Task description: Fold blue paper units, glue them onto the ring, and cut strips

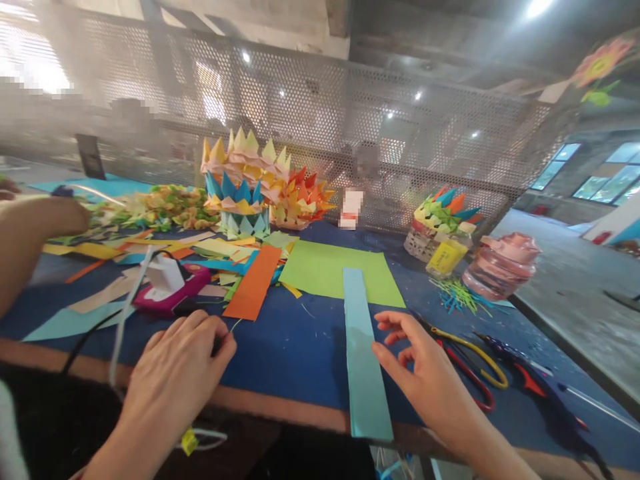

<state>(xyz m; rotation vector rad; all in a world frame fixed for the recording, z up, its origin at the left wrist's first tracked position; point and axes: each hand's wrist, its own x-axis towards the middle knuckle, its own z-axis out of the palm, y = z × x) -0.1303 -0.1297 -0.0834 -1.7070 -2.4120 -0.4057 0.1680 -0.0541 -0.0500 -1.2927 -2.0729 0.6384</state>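
My left hand (183, 360) rests at the table's near edge with its fingers curled closed. A thin pale strand shows by its thumb, and whatever lies inside the grip is hidden. My right hand (417, 357) is open, fingers apart, beside the right edge of a light blue paper strip (365, 373). That strip lies lengthwise, its near end sticking out past the table edge. Under its far end is a light green paper sheet (325, 270). An orange paper strip (255, 283) lies beyond my left hand.
Left of centre sits a magenta power socket (173, 297) with a white plug and cables. Scissors (475, 360) with yellow and red handles and a glue gun (545, 393) lie at right. Folded-paper crowns (245, 167), a pink bottle (503, 267) and another person's arm (35, 233) are farther back.
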